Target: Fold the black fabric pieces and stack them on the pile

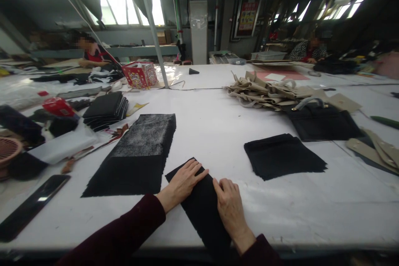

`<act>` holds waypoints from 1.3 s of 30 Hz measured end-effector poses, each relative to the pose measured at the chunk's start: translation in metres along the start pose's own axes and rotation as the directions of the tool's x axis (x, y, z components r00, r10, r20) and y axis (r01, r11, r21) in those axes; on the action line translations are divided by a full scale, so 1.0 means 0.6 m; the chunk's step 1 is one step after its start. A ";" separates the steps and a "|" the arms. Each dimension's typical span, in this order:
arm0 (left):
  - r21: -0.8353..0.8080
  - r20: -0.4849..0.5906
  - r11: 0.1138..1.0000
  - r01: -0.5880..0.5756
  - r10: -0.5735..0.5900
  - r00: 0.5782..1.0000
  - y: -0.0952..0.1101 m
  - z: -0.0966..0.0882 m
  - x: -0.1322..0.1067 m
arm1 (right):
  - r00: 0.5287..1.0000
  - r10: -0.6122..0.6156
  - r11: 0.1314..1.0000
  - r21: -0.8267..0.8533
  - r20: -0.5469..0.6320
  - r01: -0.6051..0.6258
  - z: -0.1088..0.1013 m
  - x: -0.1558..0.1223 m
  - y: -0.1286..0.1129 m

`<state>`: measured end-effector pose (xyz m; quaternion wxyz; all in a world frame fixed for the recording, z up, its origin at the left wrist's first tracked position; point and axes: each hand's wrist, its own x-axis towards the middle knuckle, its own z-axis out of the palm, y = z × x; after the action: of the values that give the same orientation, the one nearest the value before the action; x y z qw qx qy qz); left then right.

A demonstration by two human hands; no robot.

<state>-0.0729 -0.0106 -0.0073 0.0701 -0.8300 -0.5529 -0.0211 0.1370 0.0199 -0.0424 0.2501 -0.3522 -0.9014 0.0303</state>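
Observation:
A narrow black fabric piece (202, 212) lies at an angle on the white table (218, 133), close to the near edge. My left hand (183, 181) rests flat on its far end, fingers stretched out. My right hand (229, 208) lies on its right side with the fingers curled down onto the cloth. To the left sits a long stack of black fabric pieces (137, 156) with a greyish top. A smaller stack of black squares (280, 156) lies to the right.
A dark phone-like slab (29, 208) lies near the left edge. Black pieces (106, 108), a red tin (140, 75) and a pink basket (8, 149) are at left. Beige cut parts (268, 91) and a black bag (322, 122) are at right. Other people sit at the far ends.

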 end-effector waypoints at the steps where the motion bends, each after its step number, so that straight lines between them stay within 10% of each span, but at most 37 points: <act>1: 0.000 -0.005 1.000 -0.005 0.005 1.000 0.002 -0.002 0.001 | 1.000 -0.003 1.000 -0.001 -0.007 0.003 -0.001 -0.003 0.001; 39: -0.086 0.115 0.986 -0.143 0.152 0.982 0.068 -0.032 0.021 | 0.997 -0.073 0.997 0.028 -0.022 0.074 -0.050 -0.067 0.047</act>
<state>-0.0298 -0.0173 0.0090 0.0057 -0.8706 -0.4917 0.0134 0.1938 0.0113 -0.0401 0.2656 -0.3154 -0.9105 0.0303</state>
